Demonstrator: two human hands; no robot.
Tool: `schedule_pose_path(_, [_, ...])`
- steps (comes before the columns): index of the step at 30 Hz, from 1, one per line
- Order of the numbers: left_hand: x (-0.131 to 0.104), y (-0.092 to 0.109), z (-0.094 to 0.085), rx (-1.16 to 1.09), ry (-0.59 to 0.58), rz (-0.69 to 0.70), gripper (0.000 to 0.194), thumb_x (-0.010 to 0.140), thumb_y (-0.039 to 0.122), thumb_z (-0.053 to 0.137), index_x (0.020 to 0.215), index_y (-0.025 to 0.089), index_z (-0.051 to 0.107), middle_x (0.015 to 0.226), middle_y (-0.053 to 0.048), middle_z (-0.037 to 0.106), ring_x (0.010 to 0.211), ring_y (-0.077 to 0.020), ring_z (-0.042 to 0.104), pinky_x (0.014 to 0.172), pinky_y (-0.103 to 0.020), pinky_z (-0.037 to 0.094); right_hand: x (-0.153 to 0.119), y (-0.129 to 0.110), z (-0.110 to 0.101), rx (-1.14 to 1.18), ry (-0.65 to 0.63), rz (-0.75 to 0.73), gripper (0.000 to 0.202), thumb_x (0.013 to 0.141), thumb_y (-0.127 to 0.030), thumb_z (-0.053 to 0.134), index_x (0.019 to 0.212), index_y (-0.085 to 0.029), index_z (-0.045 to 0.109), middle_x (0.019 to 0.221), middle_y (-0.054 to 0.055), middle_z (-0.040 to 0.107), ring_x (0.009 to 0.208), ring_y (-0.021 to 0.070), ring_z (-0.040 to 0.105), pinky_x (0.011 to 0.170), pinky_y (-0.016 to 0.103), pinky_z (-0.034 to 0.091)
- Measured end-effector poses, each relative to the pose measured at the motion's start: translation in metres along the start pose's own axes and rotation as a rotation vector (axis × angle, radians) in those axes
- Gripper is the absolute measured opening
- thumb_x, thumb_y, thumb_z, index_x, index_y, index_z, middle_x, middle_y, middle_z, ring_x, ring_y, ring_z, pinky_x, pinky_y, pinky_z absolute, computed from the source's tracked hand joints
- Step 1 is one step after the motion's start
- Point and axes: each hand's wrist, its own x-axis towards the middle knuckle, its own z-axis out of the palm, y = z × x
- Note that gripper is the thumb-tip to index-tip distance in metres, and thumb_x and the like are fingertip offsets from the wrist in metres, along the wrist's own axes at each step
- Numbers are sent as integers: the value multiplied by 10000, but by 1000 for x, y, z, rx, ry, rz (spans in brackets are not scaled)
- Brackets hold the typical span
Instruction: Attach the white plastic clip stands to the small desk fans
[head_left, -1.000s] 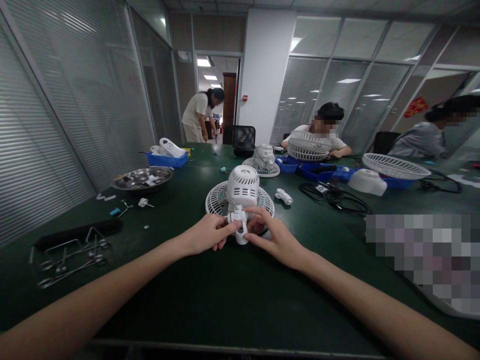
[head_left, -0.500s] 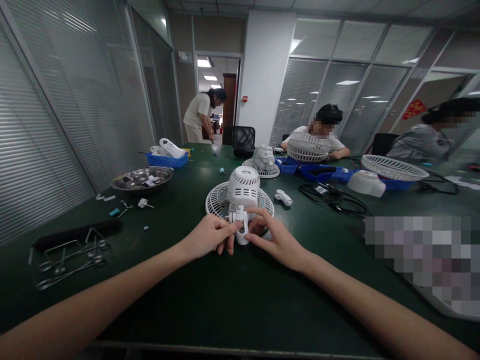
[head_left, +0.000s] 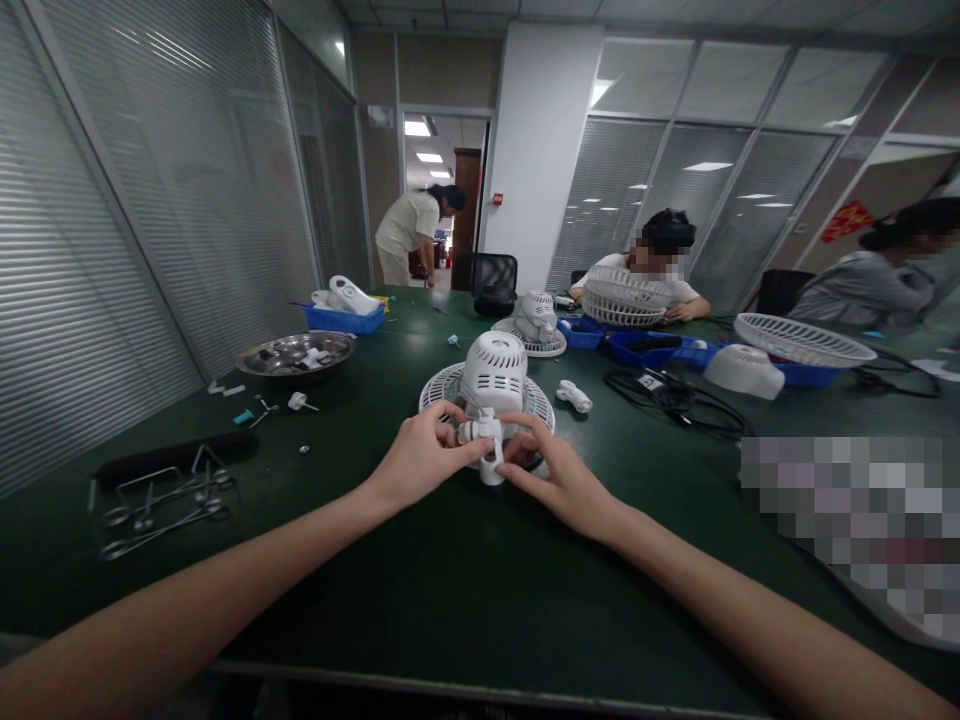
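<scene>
While our left hand [head_left: 416,455] and right hand [head_left: 561,478] pinch the joint [head_left: 490,428] between their fingers, just in front of the near fan [head_left: 496,365], it could slip, we judge, if either grip eased; a hard push might tip that fan. We count one joint in hand and, on the surface [head_left: 465,590], two fans counting the far fan [head_left: 537,316], one bowl [head_left: 296,370], one connector [head_left: 574,396].

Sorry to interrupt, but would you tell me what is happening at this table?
A person's left hand and right hand hold a white part in front of a vented white housing, which stands over a round grille on the green table. Another small white piece lies to the right, apart from the hands. A metal bowl stands to the left.
</scene>
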Motion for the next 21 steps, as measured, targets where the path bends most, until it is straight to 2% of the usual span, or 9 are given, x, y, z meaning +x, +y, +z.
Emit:
schedule_pose_path(4, [1, -5, 1, 7, -74, -55, 462, 744, 587, 583, 876, 146, 553, 506, 51, 537, 403, -97, 458, 416, -215, 327, 0, -1, 0, 7, 2, 2, 465, 898, -338, 542, 1299, -261, 319, 870, -5, 597, 799, 148, 571, 754, 304, 467])
schedule_pose_path(8, [-1, -6, 3, -35, -112, -79, 439, 766, 595, 546, 748, 157, 531, 487, 53, 507, 406, -94, 452, 416, -211, 340, 0, 0, 0, 27, 3, -2, 460, 897, -322, 543, 1295, -253, 323, 863, -9, 596, 798, 144, 569, 763, 302, 458])
schedule_pose_path(13, [-2, -3, 5, -90, -66, -93, 396, 741, 549, 598, 740, 161, 520, 515, 60, 517, 436, -91, 474, 441, -205, 338, 0, 1, 0, 27, 10, -6, 462, 899, -311, 540, 1298, -241, 319, 850, -10, 600, 779, 139, 570, 751, 291, 448])
schedule_pose_path(18, [2, -2, 8, -227, -107, -209, 378, 724, 503, 640, 708, 157, 491, 465, 78, 475, 381, -60, 392, 401, -182, 274, 1, 1, 0, 38, 26, -5, 476, 895, -311, 548, 1306, -249, 315, 856, -12, 600, 783, 138, 570, 766, 296, 452])
schedule_pose_path(21, [2, -2, 10, -337, -112, -231, 367, 739, 482, 645, 737, 153, 482, 455, 88, 456, 370, -45, 369, 394, -166, 251, 1, 1, 1, 37, 32, -11, 485, 897, -311, 548, 1314, -250, 308, 857, -13, 602, 779, 137, 570, 764, 296, 455])
